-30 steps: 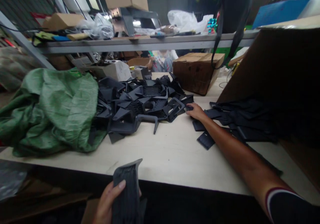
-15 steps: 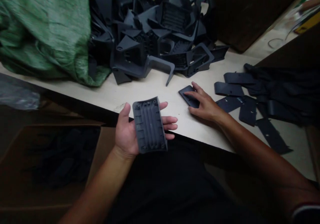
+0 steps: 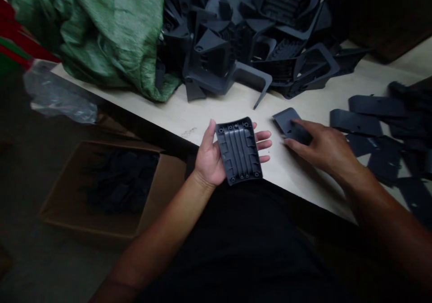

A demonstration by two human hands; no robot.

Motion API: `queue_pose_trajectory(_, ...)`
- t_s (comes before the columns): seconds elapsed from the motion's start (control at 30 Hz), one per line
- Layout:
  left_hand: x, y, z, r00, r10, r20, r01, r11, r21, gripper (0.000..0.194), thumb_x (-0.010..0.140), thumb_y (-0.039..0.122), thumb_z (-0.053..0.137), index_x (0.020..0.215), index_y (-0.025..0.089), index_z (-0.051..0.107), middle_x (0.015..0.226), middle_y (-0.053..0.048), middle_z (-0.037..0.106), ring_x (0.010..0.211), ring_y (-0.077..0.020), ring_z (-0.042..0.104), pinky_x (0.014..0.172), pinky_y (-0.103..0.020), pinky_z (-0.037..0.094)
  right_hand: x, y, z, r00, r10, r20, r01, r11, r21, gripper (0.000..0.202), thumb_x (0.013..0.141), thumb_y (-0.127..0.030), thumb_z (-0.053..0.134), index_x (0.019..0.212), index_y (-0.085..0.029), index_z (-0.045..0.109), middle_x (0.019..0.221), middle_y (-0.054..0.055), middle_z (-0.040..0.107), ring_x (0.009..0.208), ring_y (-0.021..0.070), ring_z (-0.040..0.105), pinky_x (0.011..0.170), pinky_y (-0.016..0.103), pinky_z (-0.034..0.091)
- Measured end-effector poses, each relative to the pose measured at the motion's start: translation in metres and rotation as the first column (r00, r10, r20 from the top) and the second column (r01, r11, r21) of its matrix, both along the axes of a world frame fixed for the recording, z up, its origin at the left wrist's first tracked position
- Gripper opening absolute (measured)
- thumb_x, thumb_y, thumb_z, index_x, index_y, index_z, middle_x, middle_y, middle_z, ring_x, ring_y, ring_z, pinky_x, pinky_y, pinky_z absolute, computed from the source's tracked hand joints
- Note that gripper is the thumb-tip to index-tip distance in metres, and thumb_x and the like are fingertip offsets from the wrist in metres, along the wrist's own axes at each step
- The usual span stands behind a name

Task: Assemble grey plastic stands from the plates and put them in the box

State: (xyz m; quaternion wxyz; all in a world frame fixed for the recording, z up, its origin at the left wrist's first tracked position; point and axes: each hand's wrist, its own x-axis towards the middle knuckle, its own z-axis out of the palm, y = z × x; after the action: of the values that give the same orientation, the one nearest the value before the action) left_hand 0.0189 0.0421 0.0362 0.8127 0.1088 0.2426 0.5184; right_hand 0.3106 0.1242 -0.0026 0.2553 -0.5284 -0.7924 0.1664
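Left hand: the left hand [image 3: 211, 163] is palm up, fingers stretched flat, thumb along the near-left edge of the ribbed panel [image 3: 240, 152] resting on it.
Ribbed panel: ribbed side up, just past the edge of the surface [image 3: 209, 109]; its long axis runs away from the body, far end leaning slightly left.
Right hand: the right hand [image 3: 326, 147] is at the flat dark plate [image 3: 286, 119], thumb and index finger spread across it; whether they grip it, I cannot tell.
Plate: right of the ribbed panel and apart from it, long axis slanting from far left to near right, toward the right palm; the right hand is nearer.
Slotted strips: the dark strips [image 3: 374, 106] lie overlapping on the surface, beyond and right of the right hand.
Heap: dark molded brackets [image 3: 216, 60] are piled beyond both hands.
Sack: the green woven sack [image 3: 111, 28] stands against the heap's left side; its contents are hidden.
Cardboard box: the open box [image 3: 162, 181], left of the left forearm and below the surface, contains jumbled dark pieces [image 3: 118, 181].
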Motion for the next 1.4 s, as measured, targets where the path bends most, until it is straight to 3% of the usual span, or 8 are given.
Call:
queue_pose_trajectory(0.1, 0.005, 0.004, -0.001, 0.995, 0.097, -0.009, -0.097, 0.995, 0.006, 0.085, 0.094, 0.086, 0.048, 0.130, 0.013, 0.072, 0.141, -0.023, 0.072, 0.146, -0.0446, 0.058, 0.115, -0.064, 0.051, -0.018, -0.018, 0.018, 0.971, -0.019, -0.240, 0.003, 0.998, -0.069, 0.060, 0.084, -0.044, 0.088, 0.141, -0.031, 0.073, 0.120, 0.008, 0.082, 0.107, 0.0346, 0.079, 0.096, 0.054, 0.064)
queue_pose_trajectory(0.2, 0.007, 0.009, 0.000, 0.987, 0.151, -0.052, -0.150, 0.988, 0.031, 0.079, 0.095, 0.081, 0.052, 0.129, 0.012, 0.074, 0.137, -0.022, 0.075, 0.144, -0.0424, 0.060, 0.116, -0.060, 0.051, -0.047, -0.046, 0.042, 0.894, 0.044, -0.447, -0.106, 0.988, -0.115, 0.062, 0.091, -0.038, 0.083, 0.150, -0.036, 0.065, 0.139, 0.005, 0.076, 0.120, 0.0323, 0.076, 0.101, 0.050, 0.065)
queue_pose_trajectory(0.33, 0.008, 0.016, 0.003, 0.967, 0.232, -0.107, -0.228, 0.972, 0.047, 0.070, 0.097, 0.074, 0.058, 0.129, 0.014, 0.075, 0.132, -0.017, 0.079, 0.139, -0.0386, 0.065, 0.116, -0.052, 0.053, -0.084, -0.076, 0.059, 0.918, 0.136, -0.373, -0.160, 0.987, -0.033, 0.069, 0.091, -0.034, 0.082, 0.156, -0.038, 0.059, 0.146, 0.002, 0.072, 0.122, 0.0317, 0.076, 0.112, 0.051, 0.061)
queue_pose_trajectory(0.5, 0.011, 0.019, 0.003, 0.945, 0.293, -0.148, -0.290, 0.956, 0.038, 0.068, 0.095, 0.071, 0.065, 0.131, 0.014, 0.075, 0.130, -0.016, 0.080, 0.136, -0.0367, 0.068, 0.116, -0.048, 0.054, -0.107, -0.081, 0.055, 0.930, 0.185, -0.317, -0.171, 0.983, 0.074, 0.071, 0.093, -0.034, 0.079, 0.159, -0.037, 0.055, 0.151, 0.001, 0.069, 0.127, 0.0301, 0.074, 0.115, 0.048, 0.060)
queue_pose_trajectory(0.7, 0.010, 0.016, -0.002, 0.944, 0.286, -0.166, -0.282, 0.958, 0.045, 0.068, 0.095, 0.072, 0.065, 0.124, 0.012, 0.077, 0.130, -0.018, 0.079, 0.140, -0.0368, 0.064, 0.117, -0.048, 0.053, -0.119, -0.082, 0.045, 0.928, 0.210, -0.307, -0.198, 0.978, 0.069, 0.067, 0.095, -0.033, 0.077, 0.159, -0.035, 0.055, 0.153, 0.005, 0.067, 0.139, 0.0302, 0.067, 0.118, 0.049, 0.057)
queue_pose_trajectory(0.9, 0.011, 0.016, -0.006, 0.941, 0.277, -0.195, -0.278, 0.960, 0.021, 0.068, 0.094, 0.074, 0.065, 0.122, 0.012, 0.077, 0.129, -0.018, 0.079, 0.138, -0.0369, 0.066, 0.113, -0.047, 0.056, -0.123, -0.083, 0.039, 0.932, 0.218, -0.289, -0.207, 0.976, 0.069, 0.069, 0.096, -0.035, 0.076, 0.161, -0.036, 0.053, 0.155, 0.006, 0.066, 0.139, 0.0303, 0.067, 0.116, 0.049, 0.059)
queue_pose_trajectory(1.4, 0.007, 0.018, -0.005, 0.940, 0.264, -0.218, -0.259, 0.964, 0.052, 0.067, 0.095, 0.073, 0.065, 0.122, 0.013, 0.078, 0.127, -0.017, 0.080, 0.133, -0.0350, 0.069, 0.111, -0.044, 0.057, -0.122, -0.081, 0.043, 0.941, 0.219, -0.260, -0.202, 0.975, 0.092, 0.067, 0.098, -0.037, 0.075, 0.161, -0.036, 0.053, 0.156, 0.007, 0.065, 0.137, 0.0310, 0.068, 0.114, 0.050, 0.061)
